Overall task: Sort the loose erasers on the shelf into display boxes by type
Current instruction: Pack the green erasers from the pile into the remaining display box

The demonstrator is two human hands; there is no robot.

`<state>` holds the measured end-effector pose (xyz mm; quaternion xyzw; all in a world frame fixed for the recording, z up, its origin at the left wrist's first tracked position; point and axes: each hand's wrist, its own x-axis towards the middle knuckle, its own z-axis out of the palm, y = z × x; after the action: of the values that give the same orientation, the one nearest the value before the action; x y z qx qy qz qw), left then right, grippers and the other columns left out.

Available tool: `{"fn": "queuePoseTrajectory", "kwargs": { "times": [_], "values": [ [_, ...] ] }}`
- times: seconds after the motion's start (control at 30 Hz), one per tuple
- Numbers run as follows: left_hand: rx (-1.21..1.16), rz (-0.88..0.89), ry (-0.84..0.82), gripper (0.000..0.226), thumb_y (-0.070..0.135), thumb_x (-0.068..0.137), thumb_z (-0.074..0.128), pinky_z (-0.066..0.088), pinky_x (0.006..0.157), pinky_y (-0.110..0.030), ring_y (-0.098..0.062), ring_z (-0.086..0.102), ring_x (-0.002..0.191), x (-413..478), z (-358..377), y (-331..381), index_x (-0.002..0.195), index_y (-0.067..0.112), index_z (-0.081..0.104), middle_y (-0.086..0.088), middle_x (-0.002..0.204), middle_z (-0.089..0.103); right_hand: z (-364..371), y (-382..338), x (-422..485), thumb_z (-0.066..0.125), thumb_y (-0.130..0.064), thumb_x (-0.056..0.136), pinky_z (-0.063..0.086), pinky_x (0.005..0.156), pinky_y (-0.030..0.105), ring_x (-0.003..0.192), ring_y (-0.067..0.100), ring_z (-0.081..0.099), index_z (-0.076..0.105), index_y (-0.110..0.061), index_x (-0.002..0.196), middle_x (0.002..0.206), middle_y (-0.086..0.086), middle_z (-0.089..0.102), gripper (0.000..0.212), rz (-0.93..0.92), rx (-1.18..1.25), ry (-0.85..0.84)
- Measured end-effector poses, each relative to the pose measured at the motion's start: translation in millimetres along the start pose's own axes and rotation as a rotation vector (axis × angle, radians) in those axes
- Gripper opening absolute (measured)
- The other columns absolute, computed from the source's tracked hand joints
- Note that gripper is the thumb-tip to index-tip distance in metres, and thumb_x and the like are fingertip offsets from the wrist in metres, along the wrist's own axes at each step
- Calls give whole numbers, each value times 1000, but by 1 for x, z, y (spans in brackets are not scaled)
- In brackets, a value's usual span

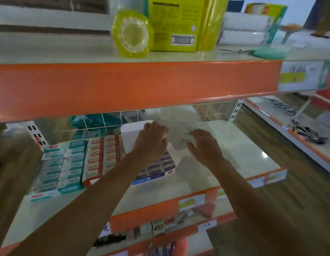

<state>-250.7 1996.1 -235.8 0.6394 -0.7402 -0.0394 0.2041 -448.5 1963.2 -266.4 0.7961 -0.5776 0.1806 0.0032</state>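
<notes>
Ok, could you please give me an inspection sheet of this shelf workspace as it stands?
Surface: pale shelf board with an orange front edge.
Job's things: teal eraser boxes, red eraser box and blue eraser box side by side, filled in rows; the blue box's white lid is raised.
Clutter: blurred clear plastic wrap behind the hands.
Hands: left hand on the white lid, fingers curled over its edge; right hand beside the wrap, hold unclear.
Cables: nothing seen.
Surroundings: yellow tape roll and yellow box on the upper shelf; wooden floor to the right.
</notes>
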Motion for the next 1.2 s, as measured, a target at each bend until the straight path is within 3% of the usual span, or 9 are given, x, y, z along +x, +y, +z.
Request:
{"fn": "queuePoseTrajectory", "kwargs": {
  "times": [0.17, 0.27, 0.4, 0.47, 0.6, 0.73, 0.9, 1.03, 1.2],
  "values": [
    [-17, 90, -49, 34, 19, 93, 50, 41, 100, -40, -24, 40, 121, 19, 22, 40, 127, 17, 52, -5, 128, 49, 3, 60, -7, 61, -28, 88, 41, 101, 44, 130, 32, 42, 49, -11, 137, 139, 14, 49, 52, 88, -41, -96],
    [-2, 153, -101, 35, 18, 92, 48, 44, 95, -39, -22, 45, 114, 35, 38, 57, 127, 14, 52, -6, 125, 53, 8, 75, -12, 56, -27, 89, 42, 100, 43, 132, 28, 36, 47, -15, 137, 141, 5, 46, 51, 96, -29, -142],
    [3, 109, -216, 39, 14, 85, 50, 45, 90, -32, -28, 53, 111, 59, 58, 64, 124, 12, 56, -9, 121, 58, 11, 83, -17, 69, -12, 77, 55, 70, 48, 101, 42, 54, 70, -13, 104, 111, 12, 62, 27, 31, 40, -39],
    [26, 77, -279, 35, 10, 81, 51, 45, 81, -29, -29, 59, 105, 65, 65, 65, 115, 12, 60, -10, 113, 62, 16, 88, -19, 69, -12, 74, 55, 60, 46, 86, 42, 58, 73, -12, 90, 100, 14, 65, 17, 26, 66, 20],
    [86, 74, -310, 27, 16, 85, 54, 48, 85, -37, -29, 52, 106, 69, 76, 66, 111, 14, 59, -8, 112, 56, 20, 93, -17, 41, -35, 81, 50, 75, 44, 92, 37, 58, 69, -13, 91, 102, 11, 66, 37, 60, 104, -22],
    [56, 79, -252, 28, 32, 86, 61, 50, 84, -39, -27, 54, 102, 64, 79, 68, 109, 18, 58, -6, 110, 58, 10, 84, -17, 58, -18, 85, 45, 77, 39, 95, 34, 53, 65, -10, 99, 99, 13, 64, 17, 125, 125, -87],
    [13, 100, -259, 50, 20, 78, 69, 44, 83, -31, -26, 55, 102, 53, 69, 69, 124, 13, 50, -9, 115, 56, 2, 69, -12, 62, -12, 78, 49, 85, 39, 98, 35, 55, 60, -12, 119, 103, 14, 67, 41, 137, 205, -91],
    [-93, 69, -163, 44, 17, 77, 69, 44, 77, -27, -23, 55, 94, 46, 45, 56, 119, 10, 57, -10, 108, 56, -10, 48, -7, 63, -12, 80, 45, 84, 34, 98, 32, 54, 54, -14, 134, 105, 18, 59, 55, 69, 235, -23],
    [-212, 15, -82, 43, 23, 78, 68, 38, 73, -24, -19, 53, 89, 29, 8, 29, 118, 12, 58, -7, 105, 51, -16, 8, 3, 63, -16, 82, 41, 80, 25, 93, 24, 55, 63, -22, 123, 102, 10, 52, 42, 0, 334, 35]
  ]
}}
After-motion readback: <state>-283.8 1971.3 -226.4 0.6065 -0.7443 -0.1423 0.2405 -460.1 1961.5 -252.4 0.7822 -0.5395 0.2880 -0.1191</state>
